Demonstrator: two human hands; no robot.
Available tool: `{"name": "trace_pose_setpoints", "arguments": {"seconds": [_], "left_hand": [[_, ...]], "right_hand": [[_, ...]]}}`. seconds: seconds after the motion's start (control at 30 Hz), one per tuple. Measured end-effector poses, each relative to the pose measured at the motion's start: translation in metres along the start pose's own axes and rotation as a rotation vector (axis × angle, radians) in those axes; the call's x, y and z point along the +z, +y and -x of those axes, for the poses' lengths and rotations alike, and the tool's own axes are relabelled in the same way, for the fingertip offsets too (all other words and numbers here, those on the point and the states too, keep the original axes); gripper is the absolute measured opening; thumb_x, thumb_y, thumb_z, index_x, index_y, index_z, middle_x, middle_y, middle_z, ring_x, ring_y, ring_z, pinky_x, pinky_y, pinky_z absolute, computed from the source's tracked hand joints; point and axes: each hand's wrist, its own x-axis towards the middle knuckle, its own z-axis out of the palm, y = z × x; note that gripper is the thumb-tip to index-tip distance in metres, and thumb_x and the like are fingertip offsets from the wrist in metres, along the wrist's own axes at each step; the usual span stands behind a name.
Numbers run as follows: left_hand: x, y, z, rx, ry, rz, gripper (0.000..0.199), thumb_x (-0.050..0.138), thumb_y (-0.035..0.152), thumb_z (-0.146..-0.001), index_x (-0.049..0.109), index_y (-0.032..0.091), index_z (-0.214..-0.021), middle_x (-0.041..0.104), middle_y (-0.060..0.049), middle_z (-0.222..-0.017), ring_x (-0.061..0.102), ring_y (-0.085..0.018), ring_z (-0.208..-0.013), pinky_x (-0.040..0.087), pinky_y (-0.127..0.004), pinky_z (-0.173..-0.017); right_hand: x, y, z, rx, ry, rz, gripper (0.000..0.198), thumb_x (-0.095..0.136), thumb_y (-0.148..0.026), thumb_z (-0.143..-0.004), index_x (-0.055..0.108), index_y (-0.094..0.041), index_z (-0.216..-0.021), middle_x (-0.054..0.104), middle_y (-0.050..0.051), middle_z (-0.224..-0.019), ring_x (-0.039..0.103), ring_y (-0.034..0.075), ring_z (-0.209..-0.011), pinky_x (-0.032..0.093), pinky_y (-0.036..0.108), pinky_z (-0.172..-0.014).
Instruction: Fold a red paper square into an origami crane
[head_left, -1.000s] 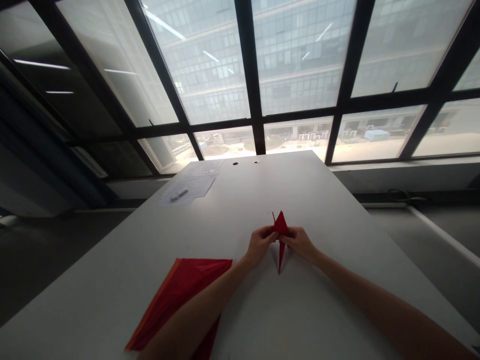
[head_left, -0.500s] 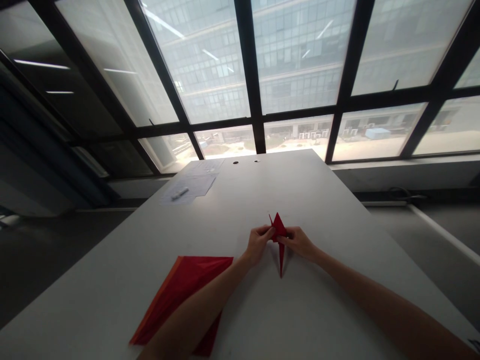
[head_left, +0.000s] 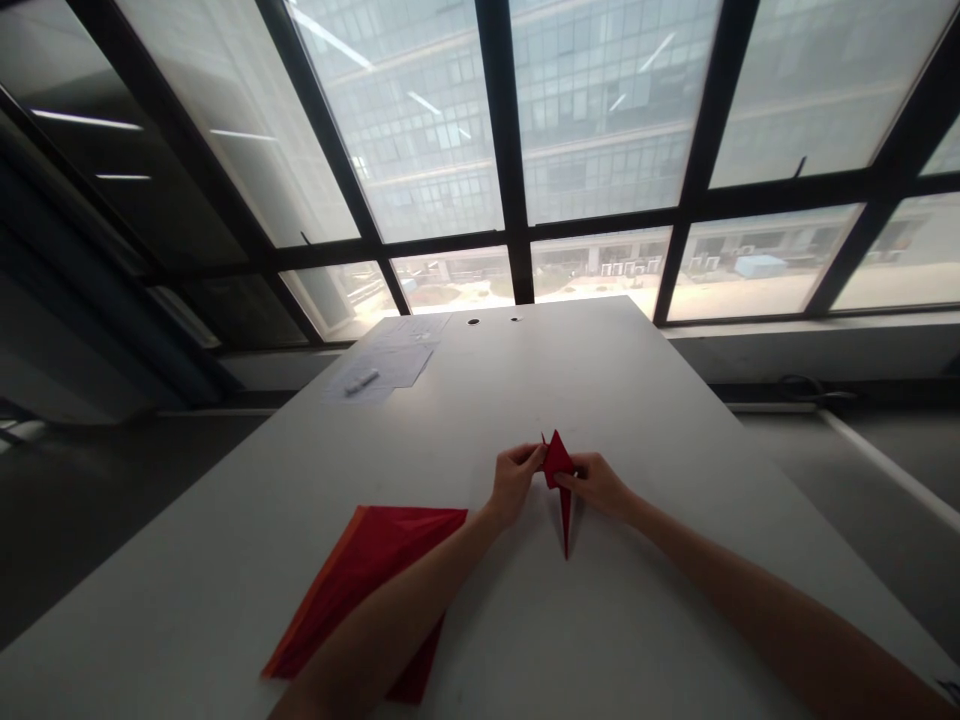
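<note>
A small folded red paper figure (head_left: 557,460), like an origami crane, is held between my two hands above the white table. One long narrow point of it hangs down toward me, and a broad triangular tip rises at the top. My left hand (head_left: 516,474) pinches its left side, near a thin spike that sticks up. On the other side, my right hand (head_left: 598,483) grips the paper with thumb and fingers. Under my left forearm lies a larger red sheet (head_left: 375,550) with an orange edge, partly hidden by the arm.
The white table (head_left: 525,380) stretches away toward tall dark-framed windows. Printed papers (head_left: 405,362) lie at its far left, with a grey-white pen-like object (head_left: 362,381) on top. Two small round holes sit near the far edge. A blue curtain (head_left: 97,310) hangs at left.
My left thumb and fingers have shifted slightly up and left along the paper figure, baring more of its front. My right hand keeps its hold. The view has moved a little.
</note>
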Motion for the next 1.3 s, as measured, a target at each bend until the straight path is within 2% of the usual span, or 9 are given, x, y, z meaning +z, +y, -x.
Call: {"name": "trace_pose_setpoints", "arguments": {"seconds": [0.27, 0.43, 0.53, 0.67, 0.77, 0.87, 0.97, 1.1, 1.3], "left_hand": [[-0.002, 0.000, -0.001, 0.143, 0.076, -0.229, 0.031, 0.073, 0.043, -0.079, 0.073, 0.012, -0.075, 0.068, -0.004, -0.069, 0.057, -0.013, -0.064, 0.044, -0.023, -0.059], [0.002, 0.002, 0.002, -0.005, -0.086, -0.089, 0.040, 0.071, 0.047, -0.081, 0.074, 0.012, -0.099, 0.072, -0.009, -0.089, 0.063, -0.017, -0.075, 0.049, -0.026, -0.068], [0.003, 0.002, 0.003, -0.072, -0.172, -0.070, 0.038, 0.075, 0.043, -0.078, 0.076, 0.009, -0.095, 0.073, -0.011, -0.090, 0.063, -0.017, -0.074, 0.048, -0.027, -0.069], [0.001, 0.003, 0.002, -0.079, -0.052, 0.036, 0.036, 0.074, 0.044, -0.079, 0.076, 0.008, -0.084, 0.072, -0.010, -0.080, 0.060, -0.015, -0.066, 0.047, -0.027, -0.067], [0.001, 0.005, 0.002, -0.112, -0.039, 0.103, 0.037, 0.077, 0.043, -0.076, 0.076, 0.008, -0.087, 0.073, -0.011, -0.085, 0.062, -0.017, -0.071, 0.049, -0.029, -0.071], [0.002, 0.007, 0.003, -0.137, -0.076, 0.096, 0.038, 0.083, 0.040, -0.070, 0.077, 0.008, -0.090, 0.073, -0.012, -0.088, 0.064, -0.018, -0.074, 0.050, -0.030, -0.073], [0.002, 0.007, 0.002, -0.163, -0.010, 0.145, 0.039, 0.085, 0.039, -0.067, 0.076, 0.008, -0.089, 0.073, -0.012, -0.086, 0.063, -0.016, -0.072, 0.050, -0.030, -0.073], [-0.002, 0.008, -0.002, -0.248, 0.062, 0.339, 0.038, 0.088, 0.037, -0.064, 0.074, 0.010, -0.087, 0.071, -0.009, -0.086, 0.061, -0.012, -0.070, 0.048, -0.026, -0.070], [-0.002, 0.010, -0.001, -0.296, -0.003, 0.416, 0.039, 0.089, 0.038, -0.064, 0.071, 0.011, -0.085, 0.067, -0.004, -0.077, 0.057, -0.009, -0.064, 0.044, -0.022, -0.064]], "right_hand": [[0.000, 0.002, 0.000, 0.010, -0.004, 0.030, 0.022, 0.066, -0.034, -0.082, 0.076, -0.014, -0.084, 0.075, 0.004, -0.078, 0.065, 0.020, -0.070, 0.046, 0.027, -0.063], [-0.001, 0.001, -0.001, -0.001, 0.012, -0.026, 0.026, 0.067, -0.038, -0.083, 0.077, -0.015, -0.088, 0.076, 0.006, -0.082, 0.067, 0.022, -0.074, 0.050, 0.030, -0.067], [0.000, 0.002, -0.002, 0.013, 0.024, -0.050, 0.028, 0.067, -0.040, -0.082, 0.077, -0.015, -0.089, 0.076, 0.007, -0.083, 0.067, 0.023, -0.076, 0.051, 0.031, -0.069], [0.002, 0.007, -0.003, 0.037, 0.048, -0.096, 0.030, 0.071, -0.038, -0.078, 0.073, -0.015, -0.096, 0.075, 0.007, -0.087, 0.067, 0.021, -0.076, 0.052, 0.031, -0.069], [0.004, 0.009, -0.003, 0.033, 0.045, -0.118, 0.028, 0.074, -0.034, -0.074, 0.070, -0.015, -0.095, 0.074, 0.006, -0.085, 0.066, 0.019, -0.072, 0.052, 0.030, -0.066], [0.004, 0.009, -0.002, 0.042, 0.086, -0.121, 0.024, 0.071, -0.034, -0.077, 0.068, -0.015, -0.092, 0.072, 0.005, -0.078, 0.065, 0.018, -0.068, 0.052, 0.030, -0.064], [0.002, 0.006, -0.001, 0.049, 0.148, -0.136, 0.027, 0.063, -0.035, -0.085, 0.062, -0.016, -0.105, 0.070, 0.003, -0.075, 0.064, 0.017, -0.065, 0.050, 0.027, -0.057], [0.000, 0.000, 0.001, -0.126, 0.226, 0.026, 0.018, 0.054, -0.027, -0.089, 0.063, -0.020, -0.103, 0.068, 0.006, -0.093, 0.064, 0.017, -0.078, 0.051, 0.027, -0.060], [-0.003, -0.005, 0.006, -0.434, 0.210, 0.359, 0.025, 0.066, -0.023, -0.085, 0.063, -0.024, -0.109, 0.062, 0.009, -0.110, 0.061, 0.020, -0.095, 0.055, 0.031, -0.069]]}}
